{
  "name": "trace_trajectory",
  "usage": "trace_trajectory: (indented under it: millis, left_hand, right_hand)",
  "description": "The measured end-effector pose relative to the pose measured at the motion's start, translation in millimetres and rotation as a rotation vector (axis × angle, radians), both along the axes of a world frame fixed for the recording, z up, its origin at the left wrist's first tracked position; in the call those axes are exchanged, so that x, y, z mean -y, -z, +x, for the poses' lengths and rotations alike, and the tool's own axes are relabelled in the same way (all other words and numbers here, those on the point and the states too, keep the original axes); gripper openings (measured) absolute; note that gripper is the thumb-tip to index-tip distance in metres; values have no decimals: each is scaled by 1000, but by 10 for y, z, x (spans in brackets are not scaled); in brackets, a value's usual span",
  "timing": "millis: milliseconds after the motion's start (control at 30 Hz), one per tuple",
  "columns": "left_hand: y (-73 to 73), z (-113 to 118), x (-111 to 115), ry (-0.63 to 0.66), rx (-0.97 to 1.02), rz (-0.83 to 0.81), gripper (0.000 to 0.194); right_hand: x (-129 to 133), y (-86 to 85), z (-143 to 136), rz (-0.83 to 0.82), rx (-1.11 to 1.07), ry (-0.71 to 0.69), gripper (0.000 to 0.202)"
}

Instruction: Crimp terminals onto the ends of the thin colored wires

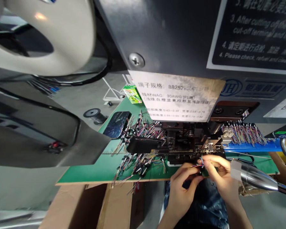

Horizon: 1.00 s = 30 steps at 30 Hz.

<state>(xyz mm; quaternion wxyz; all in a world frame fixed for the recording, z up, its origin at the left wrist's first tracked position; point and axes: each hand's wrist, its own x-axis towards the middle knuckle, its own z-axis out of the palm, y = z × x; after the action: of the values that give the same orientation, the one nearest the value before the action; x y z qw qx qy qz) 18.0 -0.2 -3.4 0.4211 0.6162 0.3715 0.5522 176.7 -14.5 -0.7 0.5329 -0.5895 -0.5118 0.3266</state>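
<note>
Both hands are close together at the front of a crimping machine [176,25]. My left hand [182,187] pinches a small bundle of thin coloured wires [197,165], its thumb and fingers pressed together. Just to the right, my right hand [218,173] has thumb and forefinger closed on a wire end, right under the machine's crimping head [205,144]. A strip of terminals [178,151] runs in from the left toward that head. The exact wire tips between the fingers are too small to make out.
Loose wire harnesses [143,130] lie on the green table [85,173] at left, beside a phone [116,124]. More harnesses [248,133] sit in a blue tray [255,147] at right. A metal lamp tube [257,176] reaches in near my right hand. Cardboard boxes [116,206] stand below.
</note>
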Motion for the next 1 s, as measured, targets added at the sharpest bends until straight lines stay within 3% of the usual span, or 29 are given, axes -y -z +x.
trace_trajectory:
  millis: [267, 433, 567, 667, 833, 1000]
  left_hand:
    - [6, 2, -4, -4, 0, -48, 12]
    - [-41, -72, -15, 35, -53, -90, 10]
    - [-94, -181, -43, 149, -17, -153, 5]
    - [-116, -219, -59, 241, 46, -204, 11]
    - [-134, -199, -48, 201, 19, -123, 12]
    - [-175, -207, 15, 200, 2, -40, 12]
  right_hand:
    - [-2, -52, -78, -12, -24, 27, 29]
    - [3, -85, -30, 96, 97, 21, 21]
    - [-15, -188, 36, 244, 220, -120, 14]
    - [11, -231, 45, 260, 169, -170, 14]
    - [143, -186, -33, 159, 66, -67, 14]
    - [251, -162, -75, 241, -52, -88, 12]
